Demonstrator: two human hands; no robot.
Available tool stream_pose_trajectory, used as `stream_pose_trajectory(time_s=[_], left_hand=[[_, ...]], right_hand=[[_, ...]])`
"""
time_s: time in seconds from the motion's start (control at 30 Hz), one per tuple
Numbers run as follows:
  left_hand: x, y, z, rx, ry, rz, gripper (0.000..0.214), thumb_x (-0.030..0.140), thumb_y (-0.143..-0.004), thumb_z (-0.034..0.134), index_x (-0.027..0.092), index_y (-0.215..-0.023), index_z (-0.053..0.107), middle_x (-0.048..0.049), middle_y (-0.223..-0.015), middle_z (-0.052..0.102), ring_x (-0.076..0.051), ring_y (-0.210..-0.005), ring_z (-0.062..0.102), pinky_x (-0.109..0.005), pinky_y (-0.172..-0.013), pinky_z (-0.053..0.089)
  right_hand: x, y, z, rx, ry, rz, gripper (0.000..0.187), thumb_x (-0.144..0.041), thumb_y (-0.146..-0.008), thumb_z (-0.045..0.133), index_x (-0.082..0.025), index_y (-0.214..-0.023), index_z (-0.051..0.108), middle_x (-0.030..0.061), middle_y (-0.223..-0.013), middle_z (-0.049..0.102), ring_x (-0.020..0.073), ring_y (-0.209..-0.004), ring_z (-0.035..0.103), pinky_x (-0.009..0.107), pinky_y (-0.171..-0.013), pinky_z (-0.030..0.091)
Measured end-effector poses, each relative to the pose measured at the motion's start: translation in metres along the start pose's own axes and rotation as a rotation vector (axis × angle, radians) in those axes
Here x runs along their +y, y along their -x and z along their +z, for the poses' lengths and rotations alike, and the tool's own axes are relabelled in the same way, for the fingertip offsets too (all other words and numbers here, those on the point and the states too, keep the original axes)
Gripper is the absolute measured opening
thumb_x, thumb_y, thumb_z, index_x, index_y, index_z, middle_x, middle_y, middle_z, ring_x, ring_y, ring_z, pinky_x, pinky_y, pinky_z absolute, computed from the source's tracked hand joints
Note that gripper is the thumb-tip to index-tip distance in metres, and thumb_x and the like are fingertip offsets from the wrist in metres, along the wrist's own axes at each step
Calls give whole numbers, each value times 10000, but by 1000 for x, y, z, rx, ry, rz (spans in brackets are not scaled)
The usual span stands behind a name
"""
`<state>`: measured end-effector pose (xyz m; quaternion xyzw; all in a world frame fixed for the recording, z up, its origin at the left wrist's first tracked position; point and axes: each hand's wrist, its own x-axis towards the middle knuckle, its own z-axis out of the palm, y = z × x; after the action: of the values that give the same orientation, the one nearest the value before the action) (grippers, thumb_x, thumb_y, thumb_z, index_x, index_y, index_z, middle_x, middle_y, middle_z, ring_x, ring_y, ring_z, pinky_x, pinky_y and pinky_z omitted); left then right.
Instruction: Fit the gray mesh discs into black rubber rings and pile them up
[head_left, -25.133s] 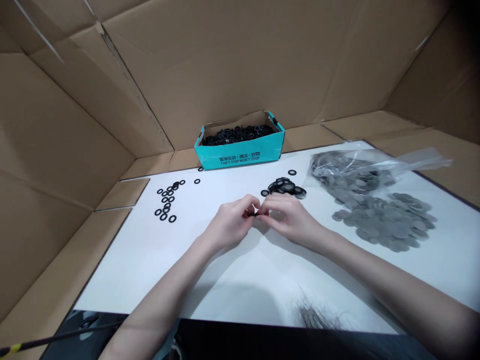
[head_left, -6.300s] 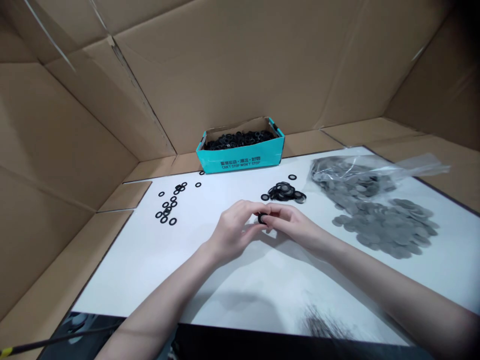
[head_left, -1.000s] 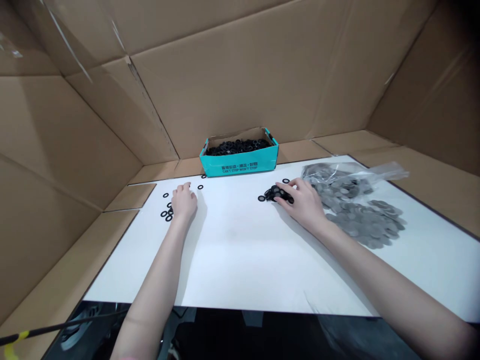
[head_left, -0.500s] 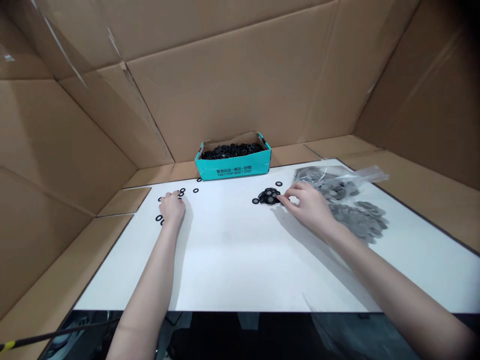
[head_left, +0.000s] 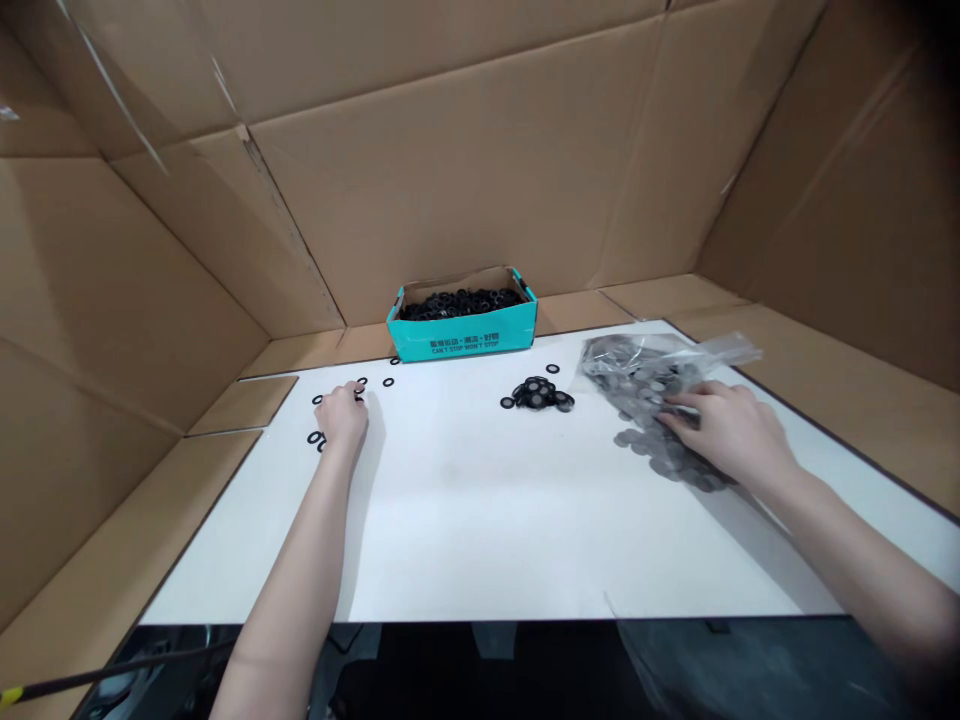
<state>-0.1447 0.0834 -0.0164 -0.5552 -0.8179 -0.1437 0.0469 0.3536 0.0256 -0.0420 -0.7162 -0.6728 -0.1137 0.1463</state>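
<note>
My left hand (head_left: 341, 418) rests on the white table (head_left: 480, 520) among loose black rubber rings (head_left: 315, 438) at the left, its fingers curled down over them; what they grip is hidden. My right hand (head_left: 724, 428) lies on the heap of grey metal discs (head_left: 645, 440) at the right, fingers stretched toward the discs. A small pile of black rings fitted with discs (head_left: 538, 394) sits between the two hands, touched by neither.
A teal box (head_left: 461, 332) full of black rings stands at the back of the table. A clear plastic bag (head_left: 660, 360) with more grey discs lies behind my right hand. Cardboard walls (head_left: 480, 160) enclose the table on three sides.
My right hand has left the small black pile and moved right onto the grey discs. My left hand has stayed on the loose rings at the left.
</note>
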Motion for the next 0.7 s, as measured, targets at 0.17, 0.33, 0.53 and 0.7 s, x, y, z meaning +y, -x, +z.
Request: stream_pose_trajectory(time_s=[0.17,0.33,0.53,0.7], left_hand=[[1,1,-2,22,54,18,389,100,-823,505,226,-1147,681,-100,-1180,680,-286,-1097,637,-365,-882,480],[1,0,-2,47,128,29,364,75,-803,520,205,-1091,701,-80,-1085,702,-246,-1000,661,-319,-840,485],[0,-2,2,78,211,36,327,80,-787,535,194,-1028,723,-75,-1018,712,-235,-917,666,-320,-828,484],[0,-2,5,109,302,39,311,85,-767,535,178,-987,734,-88,-994,713,-252,-924,662,-353,-864,483]], right_hand=[[-2,-1,-3,-48,7,36,221,-352,-830,642,-217,-927,786,132,-982,738,306,-867,568,369,-634,343],[-9,-3,-12,-136,20,97,206,-345,-858,594,-241,-929,758,52,-1008,751,282,-919,607,348,-659,371],[-15,-6,-17,-128,47,100,318,-422,-878,593,-219,-1059,756,91,-1070,732,295,-985,610,355,-675,383],[-20,-7,-16,-121,34,81,277,-402,-884,583,-228,-970,781,96,-1009,734,289,-931,606,348,-643,353]])
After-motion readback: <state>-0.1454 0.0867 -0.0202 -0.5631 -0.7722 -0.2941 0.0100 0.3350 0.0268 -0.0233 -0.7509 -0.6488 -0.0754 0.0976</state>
